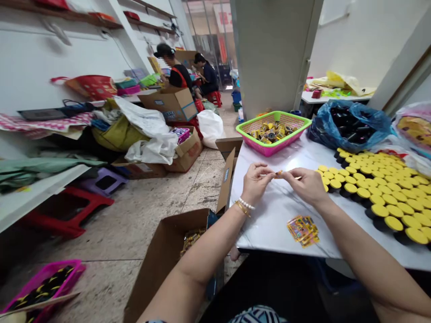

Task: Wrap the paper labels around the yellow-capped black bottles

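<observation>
Over the white marbled table (266, 224), my left hand (256, 181) and my right hand (305, 184) meet fingertip to fingertip. Between them both pinch a small orange-yellow printed piece (278, 174), too small to make out fully. A loose stack of colourful printed stickers or cards (303, 231) lies on the table below my right hand. Beyond my hands stands a pink basket with a green rim (269, 151), holding small yellow-and-dark round pieces (274, 132). To the right, many black cylinders with yellow tops (387, 193) stand packed in rows.
A blue plastic bag (318, 130) of black pieces sits at the table's back right. An open cardboard box (158, 251) with small pieces inside stands by my left forearm. A pink tray (76, 271) lies low at left. Two people (182, 74) sit working far back.
</observation>
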The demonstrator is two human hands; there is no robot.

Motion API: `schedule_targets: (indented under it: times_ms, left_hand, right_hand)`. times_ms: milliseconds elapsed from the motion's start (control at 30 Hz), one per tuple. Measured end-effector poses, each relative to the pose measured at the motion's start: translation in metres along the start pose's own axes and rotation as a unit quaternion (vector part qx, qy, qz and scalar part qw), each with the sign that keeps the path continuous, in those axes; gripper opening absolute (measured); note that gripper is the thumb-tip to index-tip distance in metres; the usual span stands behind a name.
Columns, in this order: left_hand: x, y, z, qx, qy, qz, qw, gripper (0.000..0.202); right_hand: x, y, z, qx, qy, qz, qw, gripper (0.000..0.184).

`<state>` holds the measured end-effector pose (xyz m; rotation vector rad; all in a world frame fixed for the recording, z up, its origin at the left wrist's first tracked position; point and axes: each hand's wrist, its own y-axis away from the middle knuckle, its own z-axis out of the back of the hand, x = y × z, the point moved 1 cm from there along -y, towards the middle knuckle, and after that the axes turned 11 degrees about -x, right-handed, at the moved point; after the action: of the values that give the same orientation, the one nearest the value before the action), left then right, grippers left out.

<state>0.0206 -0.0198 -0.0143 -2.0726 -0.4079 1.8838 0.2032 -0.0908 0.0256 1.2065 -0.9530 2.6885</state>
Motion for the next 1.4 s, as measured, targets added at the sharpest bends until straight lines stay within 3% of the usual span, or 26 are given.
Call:
schedule_targets:
  times_ms: [100, 200, 267, 333, 467, 633, 800, 967, 1200, 1400]
  left_hand:
    - [-0.010, 0.006, -0.001, 0.026, -0.007, -0.009, 1.000, 0.024]
    - [-0.011, 0.008, -0.003, 0.036, 0.055, 0.103, 0.992, 0.041]
    - [-0.008, 0.007, -0.004, 0.069, 0.103, 0.199, 0.972, 0.049]
    - [-0.004, 0.006, -0.005, 0.100, 0.124, 0.238, 0.958, 0.050]
    - [0.002, 0.003, -0.004, 0.081, 0.097, 0.207, 0.970, 0.050]
    - [-0.007, 0.006, -0.002, -0.046, 0.107, 0.201, 0.973, 0.058]
    - [-0.020, 0.018, -0.005, -0.012, 0.086, 0.202, 0.976, 0.061]
    - [-0.023, 0.017, -0.004, -0.025, 0.113, 0.239, 0.964, 0.058]
    - [-0.020, 0.015, -0.002, 0.000, 0.154, 0.276, 0.949, 0.051]
    - [-0.024, 0.015, 0.004, 0.017, 0.110, 0.266, 0.958, 0.041]
  right_hand:
    - [0.001, 0.006, -0.010, 0.011, -0.074, -0.023, 0.997, 0.037]
    - [-0.004, 0.006, -0.014, 0.006, -0.143, -0.068, 0.987, 0.033]
    - [-0.007, 0.006, -0.017, 0.013, -0.179, -0.089, 0.980, 0.031]
    - [-0.008, 0.008, -0.020, 0.024, -0.199, -0.102, 0.974, 0.031]
    - [-0.006, 0.011, -0.029, 0.040, -0.193, -0.124, 0.972, 0.035]
    - [-0.012, 0.009, -0.033, -0.007, -0.206, -0.161, 0.965, 0.043]
    - [-0.015, 0.008, -0.032, -0.041, -0.236, -0.153, 0.959, 0.041]
    - [-0.011, 0.010, -0.031, -0.052, -0.235, -0.140, 0.960, 0.039]
    - [-0.012, 0.013, -0.033, -0.056, -0.191, -0.099, 0.975, 0.038]
    - [-0.001, 0.016, -0.031, -0.032, -0.128, -0.052, 0.990, 0.038]
